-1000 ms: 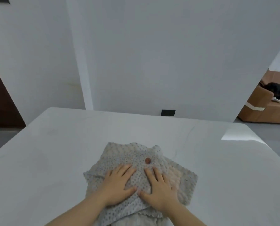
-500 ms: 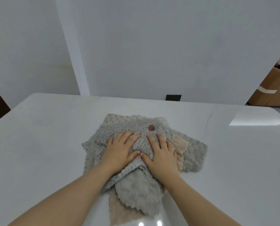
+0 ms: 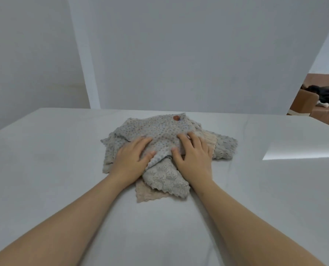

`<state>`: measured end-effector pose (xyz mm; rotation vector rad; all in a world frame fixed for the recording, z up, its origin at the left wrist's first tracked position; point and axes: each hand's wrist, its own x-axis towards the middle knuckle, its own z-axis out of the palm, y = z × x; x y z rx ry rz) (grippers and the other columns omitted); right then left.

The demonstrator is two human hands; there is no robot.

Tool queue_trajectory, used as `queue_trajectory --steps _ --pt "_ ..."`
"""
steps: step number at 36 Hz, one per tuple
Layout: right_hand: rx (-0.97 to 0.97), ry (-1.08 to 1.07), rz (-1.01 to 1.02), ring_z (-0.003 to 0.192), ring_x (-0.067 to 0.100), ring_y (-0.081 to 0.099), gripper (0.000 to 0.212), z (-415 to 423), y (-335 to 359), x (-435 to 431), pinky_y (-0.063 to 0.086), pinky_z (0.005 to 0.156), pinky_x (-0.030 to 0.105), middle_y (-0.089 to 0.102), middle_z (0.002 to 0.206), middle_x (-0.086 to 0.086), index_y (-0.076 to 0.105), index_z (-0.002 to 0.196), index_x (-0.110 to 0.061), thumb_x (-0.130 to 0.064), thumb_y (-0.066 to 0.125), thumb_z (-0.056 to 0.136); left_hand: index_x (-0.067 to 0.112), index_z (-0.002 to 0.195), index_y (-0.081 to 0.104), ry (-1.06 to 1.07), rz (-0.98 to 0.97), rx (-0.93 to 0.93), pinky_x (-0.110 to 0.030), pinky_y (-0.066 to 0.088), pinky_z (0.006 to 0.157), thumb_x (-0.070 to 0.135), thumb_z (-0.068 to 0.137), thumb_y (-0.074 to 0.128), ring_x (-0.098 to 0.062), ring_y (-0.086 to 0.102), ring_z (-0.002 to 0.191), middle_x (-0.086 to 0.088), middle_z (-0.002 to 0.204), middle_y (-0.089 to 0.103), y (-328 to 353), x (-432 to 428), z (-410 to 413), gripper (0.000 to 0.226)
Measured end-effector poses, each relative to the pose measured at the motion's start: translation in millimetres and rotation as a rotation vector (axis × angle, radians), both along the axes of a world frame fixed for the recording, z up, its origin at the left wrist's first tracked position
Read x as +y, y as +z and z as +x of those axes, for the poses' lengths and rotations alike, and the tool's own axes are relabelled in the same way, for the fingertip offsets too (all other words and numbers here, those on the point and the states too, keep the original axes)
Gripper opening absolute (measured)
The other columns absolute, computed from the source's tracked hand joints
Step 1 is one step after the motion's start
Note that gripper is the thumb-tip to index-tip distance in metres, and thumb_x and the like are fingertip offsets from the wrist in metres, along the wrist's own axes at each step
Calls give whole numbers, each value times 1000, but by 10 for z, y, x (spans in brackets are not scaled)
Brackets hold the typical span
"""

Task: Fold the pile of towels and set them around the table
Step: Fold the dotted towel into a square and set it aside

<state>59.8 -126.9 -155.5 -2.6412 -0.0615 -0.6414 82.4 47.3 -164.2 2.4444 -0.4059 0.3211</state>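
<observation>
Both left hand (image 3: 131, 156), right hand (image 3: 194, 157) on towel pile (image 3: 160, 128), table (image 3: 44, 150) side edges distant.

Both hands, left (image 3: 132, 159) beside right (image 3: 194, 156), rest on the towel pile (image 3: 159, 129) mid-table (image 3: 44, 169).

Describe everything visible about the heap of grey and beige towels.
The heap of grey and beige towels is unfolded, rumpled: several bobbly, scallop-edged cloths overlapping at odd angles. The top one is pale grey, dotted, with a reddish-brown spot near its far edge. The heap lies on the white table; the left hand and right hand press flat on it.
</observation>
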Motion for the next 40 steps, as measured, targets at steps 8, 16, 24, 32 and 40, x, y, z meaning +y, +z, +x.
queue_trajectory --steps 8,16,24,32,40 --pt "-160 -43 -56 98 37 57 38 -356 -13 63 44 89 45 62 102 13 62 112 -14 -16 44 79 32 126 51 -23 -121 59 -35 24 113 75 53 46 -9 28 136 10 145 35 39 124 -503 85" --pt "-60 -35 -12 109 32 44 36 -368 -40 -35 31 93 39 53 109 12 51 126 -18 -17 50 90 16 108 55 179 -19 -204 -29 39 84 23 85 60 -18 55 105 2 110 59 -18 76 -534 24" --pt "-333 -2 60 83 32 56 15 -436 -144 -122 41 74 37 61 87 6 69 80 -13 -13 56 72 14 80 66 219 97 -497 -30 46 65 15 76 37 -19 66 65 2 76 70 -53 124 -601 29" --pt "-429 81 13 91 13 43 28 -764 -181 -341 28 76 23 65 93 -2 66 81 -17 -26 40 78 20 80 65 187 204 -656 -23 29 67 19 78 41 -15 65 63 8 73 68 -89 230 -857 24" --pt "-298 68 -73 82 21 61 29 -1190 -162 -464 38 69 26 68 83 -7 66 76 -22 -29 38 75 19 71 65 103 248 -572 -20 44 52 26 77 40 -15 61 53 8 63 65 -78 288 -1233 27"
